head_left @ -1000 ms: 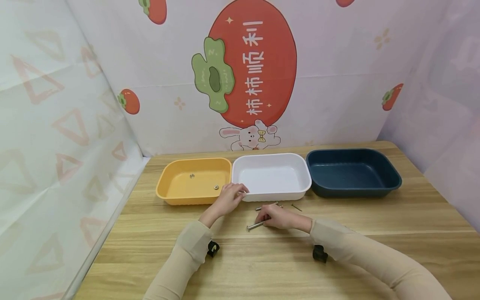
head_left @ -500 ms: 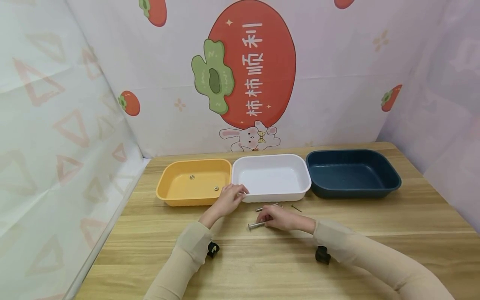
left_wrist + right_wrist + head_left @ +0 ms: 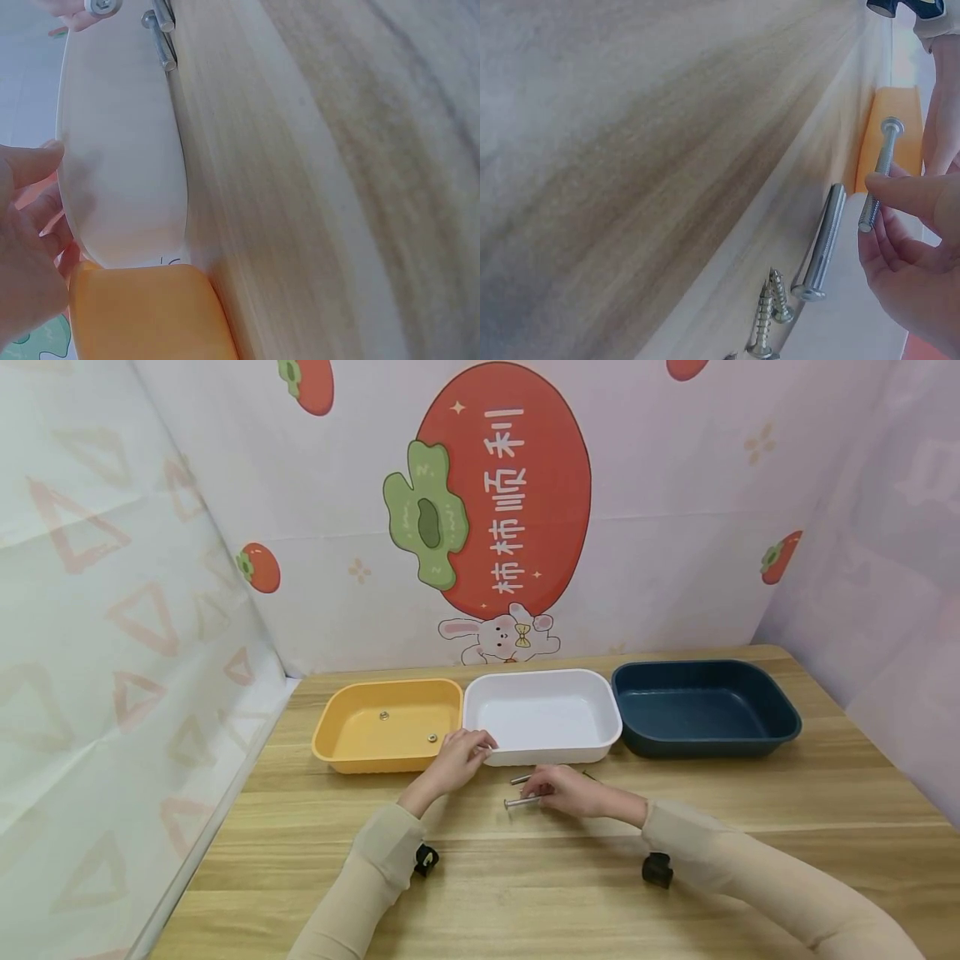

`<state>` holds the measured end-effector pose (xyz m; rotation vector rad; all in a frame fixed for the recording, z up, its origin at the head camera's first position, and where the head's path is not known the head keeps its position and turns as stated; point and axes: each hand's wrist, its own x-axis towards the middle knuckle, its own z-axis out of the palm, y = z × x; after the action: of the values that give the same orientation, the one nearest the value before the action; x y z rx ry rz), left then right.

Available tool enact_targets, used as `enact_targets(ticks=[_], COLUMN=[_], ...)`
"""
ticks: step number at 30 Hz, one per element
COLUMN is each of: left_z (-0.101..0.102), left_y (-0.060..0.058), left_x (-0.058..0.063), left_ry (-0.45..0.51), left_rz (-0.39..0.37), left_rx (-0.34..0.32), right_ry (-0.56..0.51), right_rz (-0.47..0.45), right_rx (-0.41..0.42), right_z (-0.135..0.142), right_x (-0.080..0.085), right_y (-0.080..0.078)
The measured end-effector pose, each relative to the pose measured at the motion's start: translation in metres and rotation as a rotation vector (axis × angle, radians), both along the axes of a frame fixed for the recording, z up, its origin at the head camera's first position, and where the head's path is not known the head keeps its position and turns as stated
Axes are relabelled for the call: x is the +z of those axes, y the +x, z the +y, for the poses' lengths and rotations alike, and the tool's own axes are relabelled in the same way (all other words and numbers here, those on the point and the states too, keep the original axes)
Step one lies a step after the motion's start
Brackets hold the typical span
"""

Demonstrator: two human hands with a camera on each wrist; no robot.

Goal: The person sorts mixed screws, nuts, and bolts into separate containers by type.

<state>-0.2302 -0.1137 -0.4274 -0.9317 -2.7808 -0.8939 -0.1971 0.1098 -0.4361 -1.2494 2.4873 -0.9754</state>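
My right hand [image 3: 570, 791] pinches a silver bolt [image 3: 883, 165] between thumb and fingers. The bolt's round flanged head [image 3: 507, 804] points left in the head view. Below the held bolt, a second, thicker bolt [image 3: 825, 244] lies on the table beside the white tray [image 3: 543, 756]. Two pointed screws [image 3: 763, 322] lie close to it; the right hand covers most of them in the head view. At the white tray's front left corner, my left hand [image 3: 459, 756] holds the rim, its thumb [image 3: 41, 159] at the edge and the fingers reaching over, partly hidden.
Left of the white tray stands a yellow tray [image 3: 387, 760] with two small nuts [image 3: 384, 716] inside. A dark blue tray [image 3: 708, 747] adjoins on the right. All three line the back of the wooden table [image 3: 495, 893], before a printed cloth backdrop.
The right hand has shifted a little right and away from me, raising the bolt. It now covers more of the hardware behind it. The left hand stays at the tray rim.
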Motion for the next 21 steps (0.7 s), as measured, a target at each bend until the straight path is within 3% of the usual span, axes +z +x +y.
enact_targets(ticks=[21], left_z=[0.001], left_y=[0.001], left_x=[0.001], left_ry=[0.001], left_rz=[-0.007], left_rx=[0.003], right_ry=[-0.066], right_rz=[0.024], right_rx=[-0.058], right_z=[0.023], right_x=[0.027], right_y=[-0.005])
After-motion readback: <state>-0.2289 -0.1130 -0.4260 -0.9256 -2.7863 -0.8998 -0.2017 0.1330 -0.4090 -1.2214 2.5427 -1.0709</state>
